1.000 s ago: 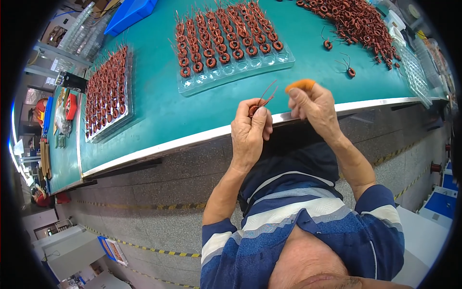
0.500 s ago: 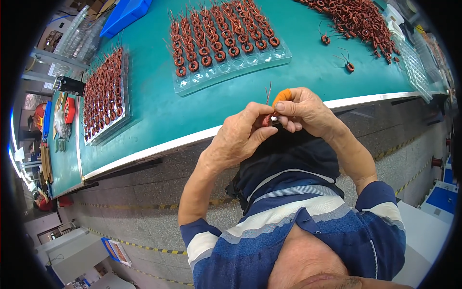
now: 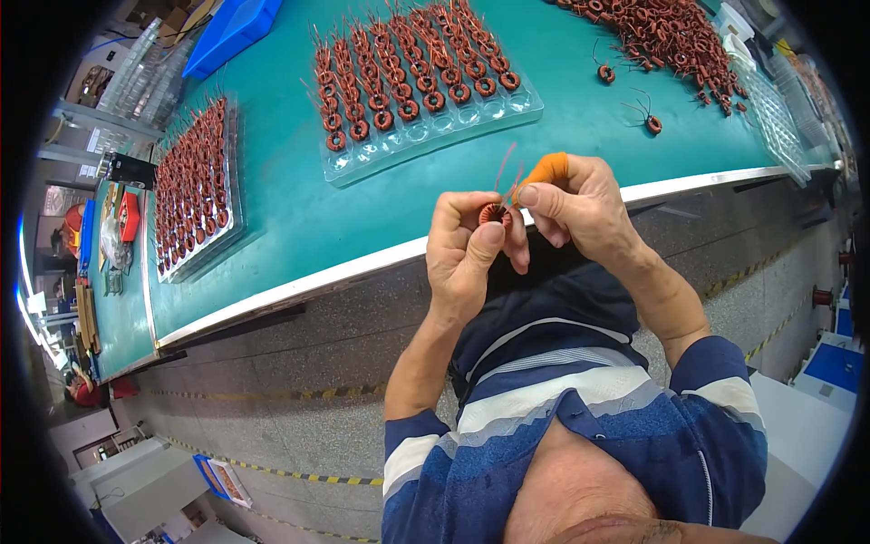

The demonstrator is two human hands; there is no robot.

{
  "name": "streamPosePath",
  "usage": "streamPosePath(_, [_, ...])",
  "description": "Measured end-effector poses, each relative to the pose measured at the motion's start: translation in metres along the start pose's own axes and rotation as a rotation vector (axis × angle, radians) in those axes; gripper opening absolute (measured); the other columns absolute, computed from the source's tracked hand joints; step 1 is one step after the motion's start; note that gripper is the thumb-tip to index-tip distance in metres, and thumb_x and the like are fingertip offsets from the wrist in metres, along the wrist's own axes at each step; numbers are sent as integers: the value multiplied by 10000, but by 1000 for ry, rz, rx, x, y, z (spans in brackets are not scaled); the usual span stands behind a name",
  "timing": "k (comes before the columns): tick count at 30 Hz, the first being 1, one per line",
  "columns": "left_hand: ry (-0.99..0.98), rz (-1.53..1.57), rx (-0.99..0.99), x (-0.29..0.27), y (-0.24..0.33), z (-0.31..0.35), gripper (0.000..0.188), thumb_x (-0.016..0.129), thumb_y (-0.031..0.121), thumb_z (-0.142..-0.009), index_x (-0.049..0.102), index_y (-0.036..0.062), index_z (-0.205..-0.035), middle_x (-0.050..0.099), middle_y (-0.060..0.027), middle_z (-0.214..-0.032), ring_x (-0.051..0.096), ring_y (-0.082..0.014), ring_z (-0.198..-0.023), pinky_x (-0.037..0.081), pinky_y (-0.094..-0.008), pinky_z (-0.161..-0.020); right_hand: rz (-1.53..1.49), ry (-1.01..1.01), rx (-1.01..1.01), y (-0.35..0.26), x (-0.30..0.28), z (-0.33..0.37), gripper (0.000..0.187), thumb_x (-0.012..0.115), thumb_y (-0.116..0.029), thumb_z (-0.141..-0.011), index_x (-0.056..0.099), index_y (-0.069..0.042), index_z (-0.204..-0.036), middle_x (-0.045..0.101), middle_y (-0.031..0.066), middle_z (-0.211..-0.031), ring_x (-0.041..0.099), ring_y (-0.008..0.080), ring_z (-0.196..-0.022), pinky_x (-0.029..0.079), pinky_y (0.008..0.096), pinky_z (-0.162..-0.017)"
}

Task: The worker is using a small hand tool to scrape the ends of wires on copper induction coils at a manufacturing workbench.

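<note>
left hand (image 3: pixel 464 254) pinching 1 coil (image 3: pixel 486 218) | right hand (image 3: pixel 589 208) pinching its wire (image 3: pixel 519 174) | 2 stray coils (image 3: pixel 654 126) near 1 heap (image 3: pixel 675 45)

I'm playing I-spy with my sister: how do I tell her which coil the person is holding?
Find the green table and follow its pale front edge to the left hand. Pinched there is the coil: a small ring wound with reddish-brown wire. Unlike the coils in the clear trays or on the tabletop, this one is held.
</note>
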State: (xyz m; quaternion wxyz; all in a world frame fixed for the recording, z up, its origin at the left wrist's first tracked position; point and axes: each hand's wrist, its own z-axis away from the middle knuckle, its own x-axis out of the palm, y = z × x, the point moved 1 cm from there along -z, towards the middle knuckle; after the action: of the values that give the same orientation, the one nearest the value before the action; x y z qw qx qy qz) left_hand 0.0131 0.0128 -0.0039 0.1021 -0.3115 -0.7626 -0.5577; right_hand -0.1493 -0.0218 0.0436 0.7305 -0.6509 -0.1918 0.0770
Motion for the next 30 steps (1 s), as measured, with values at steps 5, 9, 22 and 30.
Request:
streamPosePath(5, [84, -117, -125, 2, 0, -1, 278, 434, 167, -1007, 378, 11, -1230, 551, -90, -837, 543, -130, -670, 454, -239, -567, 150, 21, -151, 2, 5, 1, 186, 678, -153, -872, 651, 30, -894, 622, 44, -645, 546, 75, -527, 419, 200, -462])
streamPosePath(9, [50, -398, -160, -1, 3, -3, 298, 444, 174, -1003, 409, -2, -1242, 518, -41, -792, 486, -97, -636, 407, -229, -554, 524, 72, -382, -4, 6, -2, 166, 677, -137, -860, 680, 24, -900, 647, 53, -662, 587, 91, -589, 454, 232, -512])
streamPosePath(22, [251, -108, -154, -1, -8, -4, 242, 462, 217, -1005, 479, -8, -1093, 443, -25, -692, 425, -103, -584, 382, -241, -523, 111, 227, -208, 18, -12, -15, 424, 662, -299, -900, 584, 26, -1161, 658, 48, -822, 610, 103, -731, 490, 231, -622])
streamPosePath(30, [71, -298, -256, -2, -3, -3, 218, 481, 212, -997, 515, -1, -1026, 475, -8, -637, 441, -82, -551, 366, -226, -507, 180, -32, -159, 5, -20, -25, 331, 623, -305, -920, 688, 20, -925, 665, 62, -799, 605, 117, -752, 499, 257, -713])
